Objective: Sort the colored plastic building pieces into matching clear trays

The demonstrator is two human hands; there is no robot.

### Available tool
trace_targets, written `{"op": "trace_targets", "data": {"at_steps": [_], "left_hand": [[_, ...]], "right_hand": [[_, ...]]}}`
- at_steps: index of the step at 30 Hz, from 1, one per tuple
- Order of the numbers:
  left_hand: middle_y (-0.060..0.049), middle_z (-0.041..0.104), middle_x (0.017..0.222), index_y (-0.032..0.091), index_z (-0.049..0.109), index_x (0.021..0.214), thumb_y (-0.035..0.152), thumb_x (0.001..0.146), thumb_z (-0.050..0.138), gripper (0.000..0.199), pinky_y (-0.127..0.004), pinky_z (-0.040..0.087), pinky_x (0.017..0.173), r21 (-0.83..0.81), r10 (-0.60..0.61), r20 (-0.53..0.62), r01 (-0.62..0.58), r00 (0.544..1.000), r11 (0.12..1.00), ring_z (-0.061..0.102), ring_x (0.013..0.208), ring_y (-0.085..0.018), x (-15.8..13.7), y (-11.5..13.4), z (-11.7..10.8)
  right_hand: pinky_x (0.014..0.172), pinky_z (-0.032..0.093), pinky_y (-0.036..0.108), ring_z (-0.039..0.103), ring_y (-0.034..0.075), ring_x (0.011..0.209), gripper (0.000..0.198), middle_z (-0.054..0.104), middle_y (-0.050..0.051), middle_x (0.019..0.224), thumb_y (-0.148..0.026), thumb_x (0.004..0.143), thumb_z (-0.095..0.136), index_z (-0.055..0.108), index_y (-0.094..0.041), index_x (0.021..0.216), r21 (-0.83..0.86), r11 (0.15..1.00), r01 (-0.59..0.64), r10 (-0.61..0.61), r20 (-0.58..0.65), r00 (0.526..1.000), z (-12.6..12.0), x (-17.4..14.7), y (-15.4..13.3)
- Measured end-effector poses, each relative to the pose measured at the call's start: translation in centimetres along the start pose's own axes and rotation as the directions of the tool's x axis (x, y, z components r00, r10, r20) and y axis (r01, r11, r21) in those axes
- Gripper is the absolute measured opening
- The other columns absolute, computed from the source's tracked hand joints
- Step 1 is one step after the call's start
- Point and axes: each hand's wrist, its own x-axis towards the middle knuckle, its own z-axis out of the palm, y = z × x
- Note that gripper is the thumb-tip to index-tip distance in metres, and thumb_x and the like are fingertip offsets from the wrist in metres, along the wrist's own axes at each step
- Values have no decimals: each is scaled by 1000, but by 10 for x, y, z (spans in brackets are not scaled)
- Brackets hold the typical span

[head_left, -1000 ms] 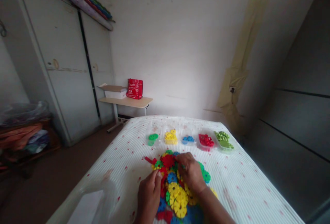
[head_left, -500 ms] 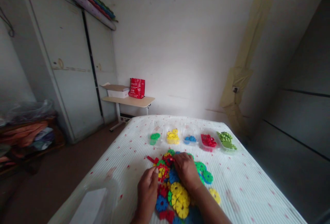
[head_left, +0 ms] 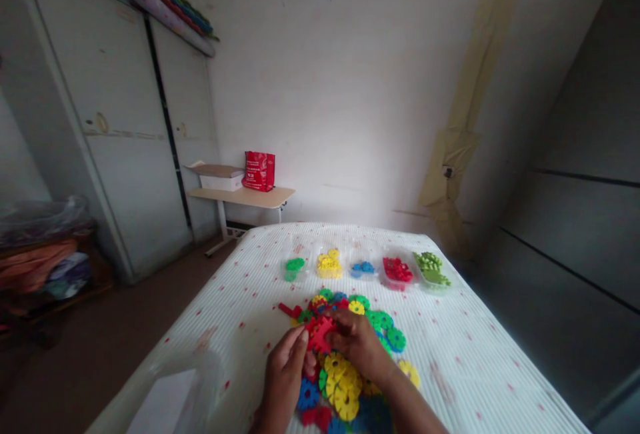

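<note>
Over a mixed pile of flat, notched plastic discs, my left hand (head_left: 286,369) pinches red snowflake-like pieces (head_left: 320,334) by their left edge. Fingers of my right hand (head_left: 359,341) curl around the right side of the same red pieces; how many there are I cannot make out. Yellow discs (head_left: 345,391) lie just below my right hand. A blue disc (head_left: 308,394) is beside my left wrist, and green discs (head_left: 383,321) spread to the right of the pile. Part of the pile is hidden under both hands.
Along the table's far side stand clear containers of green (head_left: 295,265), yellow (head_left: 329,265), blue (head_left: 362,269), red (head_left: 397,270) and light green pieces (head_left: 431,269). A clear plastic box (head_left: 207,381) sits at the near left. Behind is a small table (head_left: 250,198) with a red bag (head_left: 259,171).
My right hand has drawn back slightly from the far part of the pile. Red pieces are now held up between both hands. The view has shifted a little.
</note>
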Motion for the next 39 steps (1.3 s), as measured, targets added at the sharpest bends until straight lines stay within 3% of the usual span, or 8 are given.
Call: {"op": "trace_targets", "data": {"at_steps": [5,9,13,16,19,23,31,39], "left_hand": [[0,59,52,13,66,91,57,75,49,50,-22,44,47,149,117,-14,-114,993,982,54,47,-13,0,2,-3],[-7,68,88,17,65,93,48,80,48,38,-26,50,71,268,289,-112,-251,951,930,63,80,-18,6,-6,-12],[-7,67,92,18,65,90,45,81,47,33,-28,49,81,340,326,-138,-264,935,903,62,88,-19,11,-14,-16],[-7,67,91,18,65,88,44,82,46,33,-30,49,81,396,338,-115,-269,934,878,62,88,-19,13,-18,-16],[-7,67,91,19,65,88,43,81,45,32,-32,49,81,436,355,-96,-282,930,855,62,88,-19,16,-20,-15],[-7,66,90,20,66,86,35,78,46,27,-33,50,79,471,370,-99,-284,924,835,62,87,-20,19,-22,-16],[-7,64,93,19,63,91,22,73,42,27,-32,49,78,483,391,-193,-260,900,836,60,89,-19,21,-25,-18],[-6,62,91,19,63,88,13,70,42,28,-30,48,77,617,387,-86,-256,918,744,59,87,-18,24,-26,-19]], "right_hand": [[58,43,21,54,11,63,10,61,-3,69,-24,70,58,63,-19,78,132,985,-110,99,83,992,-7,0,2],[52,40,20,51,11,58,12,58,-3,64,-29,69,58,59,-18,73,42,985,-168,172,-129,977,-43,4,8],[50,35,21,51,12,53,13,57,-2,56,-29,68,54,59,-17,65,-310,897,-314,145,-464,874,-95,12,21],[50,34,23,53,14,52,18,61,2,56,-30,69,51,61,-17,62,-499,758,-421,71,-578,813,-128,23,33],[54,38,26,58,18,59,22,67,8,68,-31,68,52,66,-15,73,-507,678,-532,66,-679,731,-151,34,43],[61,44,29,63,22,71,35,69,14,86,-39,72,50,66,-13,88,-498,679,-540,-28,-752,658,-157,30,55],[63,48,25,65,18,70,32,69,9,80,-36,82,38,65,-18,82,-711,681,-178,-207,-420,884,-118,-48,77],[66,50,27,66,19,73,33,70,8,83,-38,80,38,64,-19,83,-625,720,-301,10,-426,905,-115,-64,85]]}}
